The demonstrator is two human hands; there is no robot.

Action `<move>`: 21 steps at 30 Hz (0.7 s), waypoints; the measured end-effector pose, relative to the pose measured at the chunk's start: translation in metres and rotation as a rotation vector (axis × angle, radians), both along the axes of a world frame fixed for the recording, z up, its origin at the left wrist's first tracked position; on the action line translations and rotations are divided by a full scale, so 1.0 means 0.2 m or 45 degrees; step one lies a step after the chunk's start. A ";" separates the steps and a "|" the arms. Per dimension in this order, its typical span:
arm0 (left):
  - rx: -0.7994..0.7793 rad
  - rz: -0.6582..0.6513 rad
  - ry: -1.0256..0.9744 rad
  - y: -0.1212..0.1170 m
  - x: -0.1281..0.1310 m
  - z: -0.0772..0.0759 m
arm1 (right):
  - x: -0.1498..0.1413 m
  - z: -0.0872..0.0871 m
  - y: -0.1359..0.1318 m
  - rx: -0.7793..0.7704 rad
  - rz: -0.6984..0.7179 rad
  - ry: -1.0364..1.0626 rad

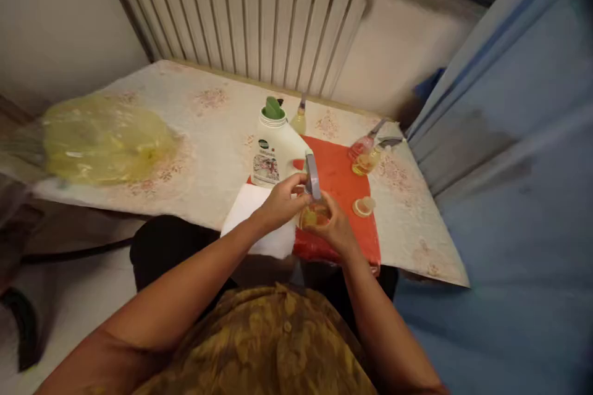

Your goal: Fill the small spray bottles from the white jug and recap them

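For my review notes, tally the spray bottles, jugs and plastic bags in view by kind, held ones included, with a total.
Spray bottles: 4
White jug: 1
Yellow plastic bag: 1
Total: 6

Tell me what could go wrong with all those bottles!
The small bottle might slip and spill, because the right hand has it by the sides while the left hand is at its grey top. A bump could tip the big white jug standing close by. The pink bottle and yellow bottle are so close together that one might knock the other over.
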State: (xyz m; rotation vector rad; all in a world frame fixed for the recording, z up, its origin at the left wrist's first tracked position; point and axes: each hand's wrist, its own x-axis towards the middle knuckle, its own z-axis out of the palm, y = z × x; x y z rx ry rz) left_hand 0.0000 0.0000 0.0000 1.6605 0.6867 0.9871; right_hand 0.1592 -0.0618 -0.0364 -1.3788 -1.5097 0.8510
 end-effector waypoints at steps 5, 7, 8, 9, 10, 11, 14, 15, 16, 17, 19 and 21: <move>0.075 0.273 0.100 -0.03 -0.02 -0.09 | 0.08 -0.01 0.06 0.003 -0.095 0.087; 0.072 0.293 0.211 -0.03 -0.06 -0.17 | 0.12 0.00 0.10 0.011 -0.179 0.078; 0.085 0.292 0.290 -0.03 -0.09 -0.22 | 0.14 0.00 0.13 0.020 -0.226 0.071; 0.103 0.306 0.372 -0.03 -0.13 -0.27 | 0.16 0.00 0.16 0.030 -0.271 0.068; 0.143 0.322 0.452 -0.02 -0.16 -0.32 | 0.18 0.00 0.20 0.037 -0.313 0.069; 0.200 0.337 0.535 0.00 -0.21 -0.38 | 0.20 0.00 0.24 0.042 -0.345 0.079; 0.384 0.396 0.745 0.06 -0.34 -0.55 | 0.25 -0.03 0.40 0.079 -0.388 0.112; 0.444 0.408 0.797 0.08 -0.38 -0.60 | 0.26 -0.04 0.46 0.101 -0.411 0.109; 0.513 0.419 0.834 0.10 -0.41 -0.65 | 0.27 -0.05 0.52 0.126 -0.443 0.095; 0.575 0.430 0.870 0.12 -0.44 -0.69 | 0.28 -0.06 0.59 0.149 -0.478 0.076; 0.688 0.445 0.959 0.15 -0.48 -0.77 | 0.31 -0.07 0.71 0.188 -0.516 0.035; 0.829 0.482 1.021 0.16 -0.49 -0.82 | 0.32 -0.07 0.84 0.216 -0.485 0.015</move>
